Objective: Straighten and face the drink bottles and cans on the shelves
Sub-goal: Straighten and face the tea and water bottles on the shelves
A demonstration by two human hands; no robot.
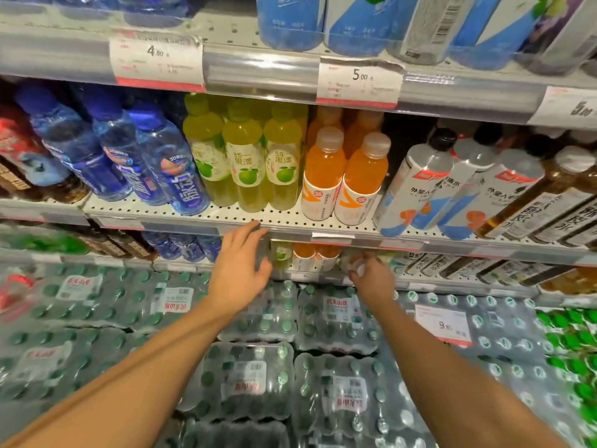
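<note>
Both hands are reached under the front rail of the middle shelf (290, 221) toward the lower shelf. Left hand (239, 270) is held flat with fingers straight and spread — nothing gripped, fingertips just at the rail edge. Right hand (371, 273) is curled round the top of a clear bottle (353, 265) on the lower shelf; bottle body is blurred and mostly hidden.

On the middle shelf, upright at the front: three green apple drink bottles (248, 166), labels forward; just beside them to the right, two orange drink bottles (342, 179). Blue bottles (145, 156) are seen to the left, grey-and-white bottles (445, 185) to the right.

Shrink-wrapped packs of water (258, 379) are stacked below the arms. Price tags (358, 82) are clipped on the top shelf rail.
</note>
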